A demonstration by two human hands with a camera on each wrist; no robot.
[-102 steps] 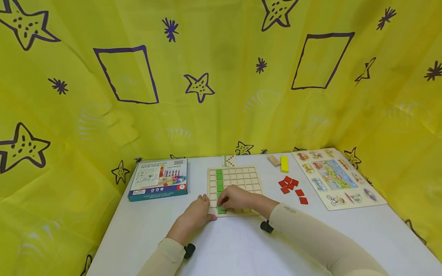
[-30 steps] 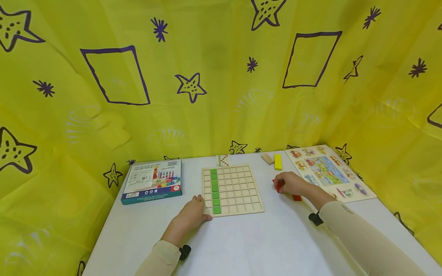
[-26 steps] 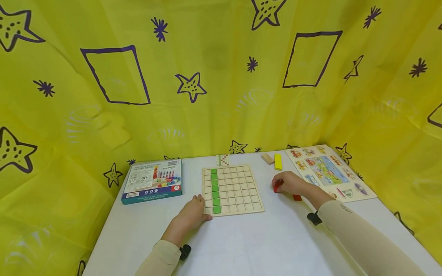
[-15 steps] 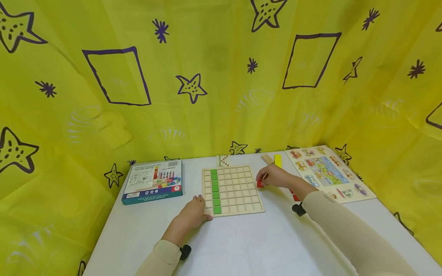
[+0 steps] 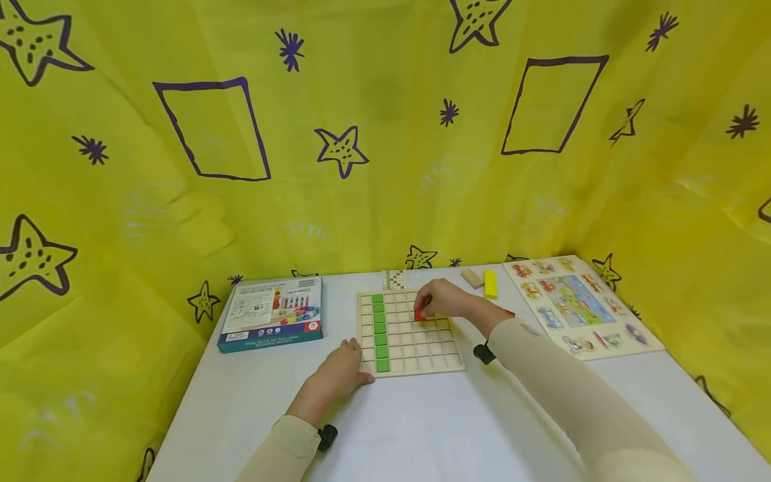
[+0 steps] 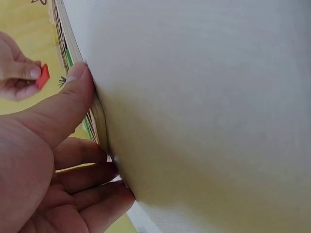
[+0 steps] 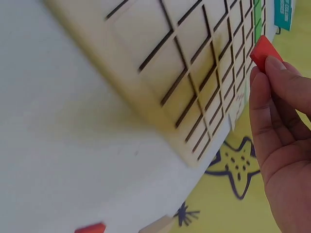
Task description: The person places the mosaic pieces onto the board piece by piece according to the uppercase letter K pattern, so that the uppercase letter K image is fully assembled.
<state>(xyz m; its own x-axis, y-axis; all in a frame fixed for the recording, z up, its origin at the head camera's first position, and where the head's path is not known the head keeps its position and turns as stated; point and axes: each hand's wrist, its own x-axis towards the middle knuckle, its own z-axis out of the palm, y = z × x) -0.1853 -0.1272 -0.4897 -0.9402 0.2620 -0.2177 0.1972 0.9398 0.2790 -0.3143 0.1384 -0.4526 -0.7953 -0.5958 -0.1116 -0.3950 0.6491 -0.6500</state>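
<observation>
My right hand [image 5: 444, 298] pinches a red square tile [image 5: 419, 316] between thumb and fingertips, over the upper middle of a wooden grid board [image 5: 459, 367]. In the right wrist view the tile [image 7: 264, 50] is tilted and raised above the board's cells. A column of green tiles [image 5: 381, 328] fills the second column from the left. My left hand [image 5: 340, 368] rests at the board's near left corner; its fingers touch the left side and its thumb [image 6: 80, 77] lies along the near edge. The left wrist view shows the board edge-on.
Behind the board stands a small pattern card [image 5: 395, 279]. To the right are a yellow block [image 5: 490, 284], a plain wooden block [image 5: 472, 278], a picture puzzle board [image 5: 584, 308] and a red tile [image 5: 508, 312] mostly hidden by my right arm. A boxed toy set [image 5: 271, 314] lies left.
My right hand has left the green column, picked up a red tile from the pile at right, and carried it left over the board. My left hand has stayed at the board's corner.
</observation>
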